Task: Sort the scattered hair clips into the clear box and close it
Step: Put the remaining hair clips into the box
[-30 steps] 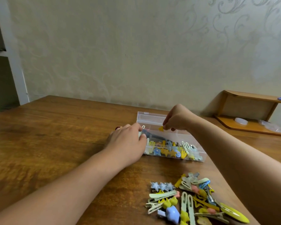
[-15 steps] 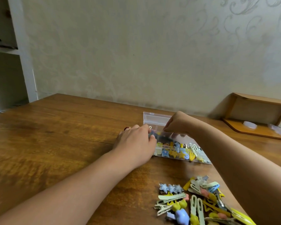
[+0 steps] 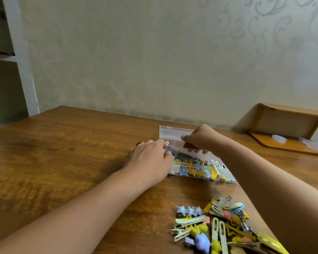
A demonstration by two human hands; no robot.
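Note:
The clear box [image 3: 226, 177] lies on the wooden table [image 3: 62, 153], its lid [image 3: 173, 133] open and lying flat behind it. Several yellow, blue and cream hair clips fill its front row. My left hand [image 3: 149, 162] grips the box's left end, thumb on the front wall. My right hand [image 3: 200, 138] hangs over the back row with its fingertips curled down inside; whether they pinch a clip is hidden. A loose pile of hair clips [image 3: 218, 226] lies near the table's front edge, with a blue star clip [image 3: 189, 210] at its left.
A small wooden shelf [image 3: 286, 132] stands at the back right against the wall, holding a white round thing [image 3: 279, 138]. White shelving [image 3: 17, 57] stands at the far left. My right forearm crosses just right of the clip pile.
My right hand, which pinched a small yellow clip above the box a second ago, has lowered its fingertips into the back row. My left hand has stayed on the box's left end.

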